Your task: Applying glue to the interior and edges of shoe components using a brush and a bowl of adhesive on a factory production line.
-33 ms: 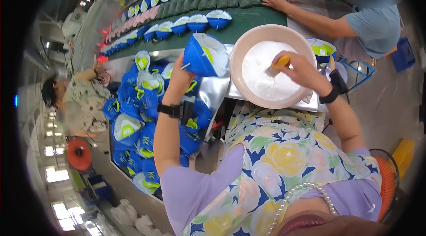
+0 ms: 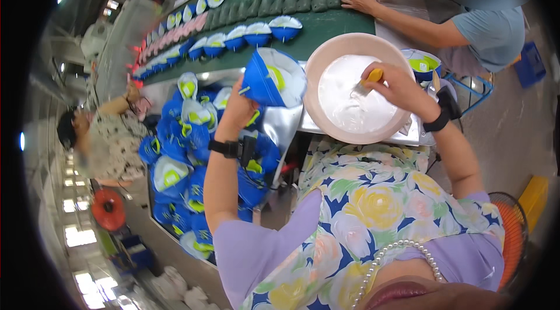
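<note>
My left hand (image 2: 236, 109) is closed around one end of a blue shoe upper (image 2: 259, 81), holding it up left of a basin. Its white lining and a yellow-green label face upward. My right hand (image 2: 399, 88) grips a brush (image 2: 373, 75) by its yellow handle. The brush's bristle end touches or hangs just over the white liquid (image 2: 344, 114) in the pale pink basin (image 2: 313, 74). Below and left of my left hand lies a heap of similar blue shoe uppers (image 2: 172, 176).
Ahead, a green conveyor belt (image 2: 326, 18) carries rows of blue uppers (image 2: 256, 33) and dark foot-shaped forms (image 2: 289, 2). A co-worker's hands (image 2: 361, 1) rest at its right end. Another person (image 2: 111, 135) is at the left. An orange fan (image 2: 506, 228) stands behind my right arm.
The shoe upper in my left hand has tipped slightly, its lining turned more toward me. The brush in my right hand has tilted and its bristles show more over the white liquid.
</note>
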Demonstrator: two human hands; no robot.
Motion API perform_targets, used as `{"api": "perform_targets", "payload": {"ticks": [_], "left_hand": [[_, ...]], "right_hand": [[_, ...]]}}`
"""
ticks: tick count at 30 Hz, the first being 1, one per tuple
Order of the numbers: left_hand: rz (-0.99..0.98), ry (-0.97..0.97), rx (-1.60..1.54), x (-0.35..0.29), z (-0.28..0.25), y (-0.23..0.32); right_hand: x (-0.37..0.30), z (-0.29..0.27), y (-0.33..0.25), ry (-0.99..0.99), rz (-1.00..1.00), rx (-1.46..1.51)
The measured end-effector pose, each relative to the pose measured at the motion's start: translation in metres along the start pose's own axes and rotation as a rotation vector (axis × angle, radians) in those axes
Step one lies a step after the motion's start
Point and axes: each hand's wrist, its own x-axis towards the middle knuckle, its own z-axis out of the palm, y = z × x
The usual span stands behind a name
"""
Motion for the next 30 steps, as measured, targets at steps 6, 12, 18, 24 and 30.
{"api": "perform_targets", "payload": {"ticks": [6, 12, 18, 24, 30], "left_hand": [[-0.015, -0.338, 0.406, 0.04, 0.034, -0.001], [-0.078, -0.469, 0.002, 0.071, 0.065, -0.002], [0.253, -0.321, 0.047, 0.077, 0.089, -0.027], [0.519, -0.126, 0.115, 0.078, 0.108, -0.047], [0.968, 0.049, 0.73, 0.081, 0.127, -0.033]], "right_hand": [[0.022, -0.049, -0.015, 0.253, -0.052, 0.19], [0.041, -0.054, -0.015, 0.387, -0.163, 0.227], [0.035, -0.057, -0.009, 0.533, 0.044, 0.121], [0.034, -0.027, 0.0, 0.656, 0.187, 0.234], [0.03, -0.018, 0.006, 0.666, 0.321, 0.572]]}}
